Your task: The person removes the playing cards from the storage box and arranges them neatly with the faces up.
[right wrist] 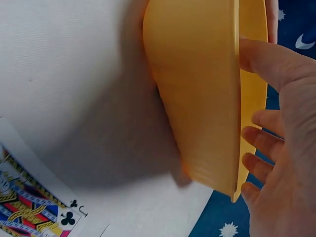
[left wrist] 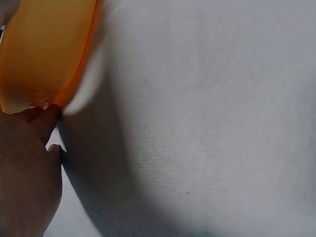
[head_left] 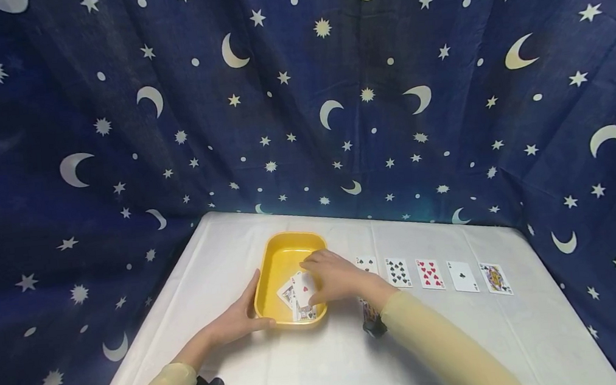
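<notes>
A yellow plastic tray (head_left: 265, 306) stands on the table, and my left hand (head_left: 232, 320) grips it at its near-left corner, thumb at the near rim and fingers along the left side. Over the tray's right side reaches my right hand (head_left: 336, 275), with its fingers spread and relaxed. In the right wrist view the thumb dips behind the tray wall (right wrist: 197, 89), and the other fingertips show above the rim. Inside the tray, a playing card with a red heart (head_left: 301, 282) lies over several other cards (head_left: 285, 293), partly covered by the right hand.
Right of the tray runs a row of face-up cards, including a black-pip card (head_left: 397, 272), a red-heart card (head_left: 430, 274), an ace of clubs (head_left: 462, 277) and a face card (head_left: 495, 278). A jack of clubs (right wrist: 29, 197) lies below the right wrist. A starry curtain (head_left: 302, 126) surrounds the white table (head_left: 323, 368).
</notes>
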Motion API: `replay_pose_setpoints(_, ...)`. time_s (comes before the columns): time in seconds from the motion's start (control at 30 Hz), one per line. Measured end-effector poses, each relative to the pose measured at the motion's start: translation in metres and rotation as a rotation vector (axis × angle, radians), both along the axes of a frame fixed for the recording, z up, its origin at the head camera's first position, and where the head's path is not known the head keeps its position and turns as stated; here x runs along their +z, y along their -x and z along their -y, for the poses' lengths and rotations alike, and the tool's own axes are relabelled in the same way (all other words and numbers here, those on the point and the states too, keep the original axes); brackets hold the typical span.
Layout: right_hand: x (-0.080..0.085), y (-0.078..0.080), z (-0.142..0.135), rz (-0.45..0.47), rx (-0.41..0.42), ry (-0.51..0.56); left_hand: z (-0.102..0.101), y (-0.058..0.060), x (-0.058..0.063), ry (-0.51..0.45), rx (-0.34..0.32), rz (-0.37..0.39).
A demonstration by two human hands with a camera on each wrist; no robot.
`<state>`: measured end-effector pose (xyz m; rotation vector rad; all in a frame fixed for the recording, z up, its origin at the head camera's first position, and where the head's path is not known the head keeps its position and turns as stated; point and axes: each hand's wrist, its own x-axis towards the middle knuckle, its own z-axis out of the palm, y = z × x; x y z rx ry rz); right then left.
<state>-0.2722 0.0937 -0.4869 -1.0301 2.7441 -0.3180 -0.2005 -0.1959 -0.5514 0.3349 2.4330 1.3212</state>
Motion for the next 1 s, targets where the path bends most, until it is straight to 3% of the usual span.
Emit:
replay_pose_setpoints(0.4,0.001,0.007,0.02,-0.016,0.083,-0.178,0.001,-0.001,-0.001,0.002,0.011,-0.004)
replay_pose_setpoints(0.73,-0.003,0.001,0.033,-0.012,0.088,-0.393,0.002,0.0,-0.003,-0.009,0.005,-0.01)
replay_pose_setpoints(0.87,-0.005,-0.003,0.039,-0.033,0.094,-0.409,0.003,0.001,-0.004,-0.018,-0.008,-0.014)
replay_pose_setpoints(1.0,-0.009,0.001,0.041,-0.049,0.089,-0.357,0.004,0.001,-0.005,-0.03,-0.014,-0.013)
